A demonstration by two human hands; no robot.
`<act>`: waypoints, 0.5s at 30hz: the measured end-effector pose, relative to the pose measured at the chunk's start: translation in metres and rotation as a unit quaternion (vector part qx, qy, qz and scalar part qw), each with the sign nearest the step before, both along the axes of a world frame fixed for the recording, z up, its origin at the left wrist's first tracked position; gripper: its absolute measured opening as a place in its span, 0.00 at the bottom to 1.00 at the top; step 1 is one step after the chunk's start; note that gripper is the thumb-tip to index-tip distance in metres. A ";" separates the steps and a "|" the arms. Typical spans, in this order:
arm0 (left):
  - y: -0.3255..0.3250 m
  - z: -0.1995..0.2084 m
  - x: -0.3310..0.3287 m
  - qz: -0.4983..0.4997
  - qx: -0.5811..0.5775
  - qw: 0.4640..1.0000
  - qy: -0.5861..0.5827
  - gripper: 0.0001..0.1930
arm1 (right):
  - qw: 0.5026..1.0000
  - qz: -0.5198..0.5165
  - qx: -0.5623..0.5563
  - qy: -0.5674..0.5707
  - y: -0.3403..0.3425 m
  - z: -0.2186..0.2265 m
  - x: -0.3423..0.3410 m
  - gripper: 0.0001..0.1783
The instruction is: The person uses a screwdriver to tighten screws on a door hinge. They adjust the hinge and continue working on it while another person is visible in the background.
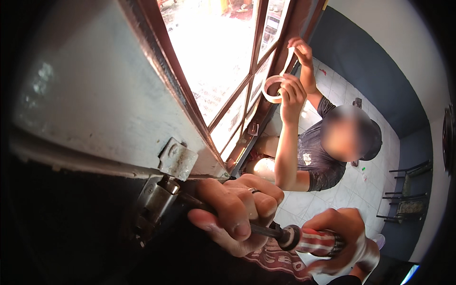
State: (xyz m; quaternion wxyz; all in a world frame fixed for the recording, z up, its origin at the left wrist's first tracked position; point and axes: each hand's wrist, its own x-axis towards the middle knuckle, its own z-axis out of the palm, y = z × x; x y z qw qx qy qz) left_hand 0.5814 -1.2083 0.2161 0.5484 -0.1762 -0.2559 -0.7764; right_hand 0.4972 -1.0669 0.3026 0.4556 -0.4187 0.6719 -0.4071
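Observation:
A screwdriver (266, 231) slants across the lower middle, its shaft aimed at a metal barrel bolt (160, 198) on a dark panel. My left hand (242, 209), wearing a ring, has its fingers closed around the shaft. Around the red-and-white striped handle my right hand (344, 237) is wrapped, slightly blurred by motion. Just above the bolt, a worn metal bracket (178, 159) is fixed on the pale painted surface. The screwdriver's tip lies in shadow near the bolt, so I cannot tell whether it sits in a screw.
Across from me a person in a dark shirt and cap (332, 142) holds a roll of masking tape (272, 89), a strip pulled out, beside a brown-framed window (251, 80). Dark chairs (408, 192) stand by the wall at right. White tiles (327, 199) cover the floor.

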 end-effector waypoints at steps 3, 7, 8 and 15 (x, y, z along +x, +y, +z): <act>0.000 -0.001 0.000 0.007 -0.005 1.000 -0.003 0.21 | 1.000 0.025 0.012 0.006 -0.005 -0.003 -0.006 0.29; 0.007 0.005 -0.016 0.005 -0.005 1.000 -0.020 0.22 | 0.901 0.012 -0.080 0.427 0.009 0.009 0.006 0.28; 0.010 0.007 -0.017 0.003 -0.010 1.000 -0.029 0.22 | 0.852 0.020 -0.089 0.516 0.015 0.010 0.010 0.28; 0.008 -0.010 -0.006 -0.011 0.019 1.000 0.012 0.22 | 0.880 0.025 -0.137 0.454 0.009 0.000 0.015 0.27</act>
